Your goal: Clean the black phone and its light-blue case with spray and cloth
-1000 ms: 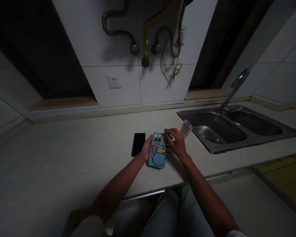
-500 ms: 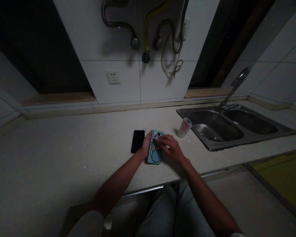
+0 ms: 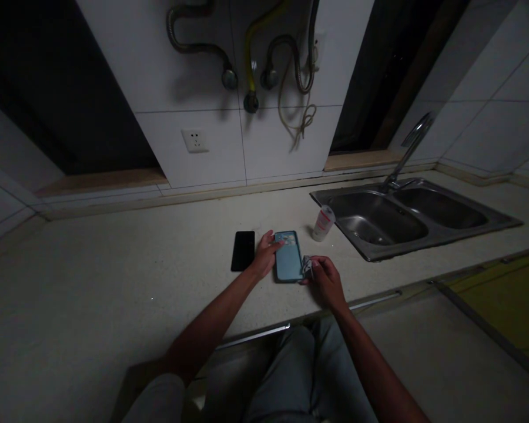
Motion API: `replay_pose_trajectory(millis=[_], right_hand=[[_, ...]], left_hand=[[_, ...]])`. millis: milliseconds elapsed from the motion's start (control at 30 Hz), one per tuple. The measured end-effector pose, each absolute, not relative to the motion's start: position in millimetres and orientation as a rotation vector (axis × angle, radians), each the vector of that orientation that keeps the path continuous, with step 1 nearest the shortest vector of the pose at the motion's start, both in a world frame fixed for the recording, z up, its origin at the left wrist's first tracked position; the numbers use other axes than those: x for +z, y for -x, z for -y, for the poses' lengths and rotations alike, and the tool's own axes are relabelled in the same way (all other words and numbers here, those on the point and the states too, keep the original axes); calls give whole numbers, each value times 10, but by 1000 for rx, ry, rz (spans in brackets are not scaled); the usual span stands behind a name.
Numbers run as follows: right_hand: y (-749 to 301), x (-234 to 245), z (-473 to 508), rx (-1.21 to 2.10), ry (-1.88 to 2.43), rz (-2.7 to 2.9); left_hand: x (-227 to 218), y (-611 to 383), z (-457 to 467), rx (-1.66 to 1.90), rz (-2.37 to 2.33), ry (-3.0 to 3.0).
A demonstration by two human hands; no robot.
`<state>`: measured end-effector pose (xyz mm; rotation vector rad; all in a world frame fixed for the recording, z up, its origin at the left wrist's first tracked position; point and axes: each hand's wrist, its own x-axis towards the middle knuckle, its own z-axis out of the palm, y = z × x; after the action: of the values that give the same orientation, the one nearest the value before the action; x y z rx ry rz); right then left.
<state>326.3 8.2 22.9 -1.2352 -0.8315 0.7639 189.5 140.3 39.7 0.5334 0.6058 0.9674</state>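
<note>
A light blue phone case [image 3: 288,262] is held low over the counter, its hollow inner side facing up. My left hand [image 3: 265,257] grips its upper left edge, thumb laid over the camera cutout end. In my right hand [image 3: 328,279] is a small crumpled greyish cloth [image 3: 307,266], pinched at the case's lower right edge; some of those fingers are hidden beneath. A black phone [image 3: 243,251] lies flat on the counter just left of my left hand.
A translucent plastic cup [image 3: 323,223] with red print stands beyond my right hand, beside the double steel sink [image 3: 365,257]. The sink has a tall faucet [image 3: 408,153]. Hoses [image 3: 250,64] and a socket [image 3: 194,141] are on the tiled wall behind the pale counter [image 3: 114,258].
The phone case has been flipped from its cartoon-printed outside to its plain inside. My right hand has moved from its upper face to the lower right edge. The view has shifted slightly.
</note>
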Motion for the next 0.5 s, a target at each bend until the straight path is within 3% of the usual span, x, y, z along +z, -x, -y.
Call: replay_pose_trajectory(millis=[200,500], right_hand=[[-3369,223,-78,459,1508,1083],[-3409,177,-53,316,1595,1367]], left_hand=[[334,-1924,-1288,906,-570,-783],[325,-1815,-1349,885,-730,-1270]])
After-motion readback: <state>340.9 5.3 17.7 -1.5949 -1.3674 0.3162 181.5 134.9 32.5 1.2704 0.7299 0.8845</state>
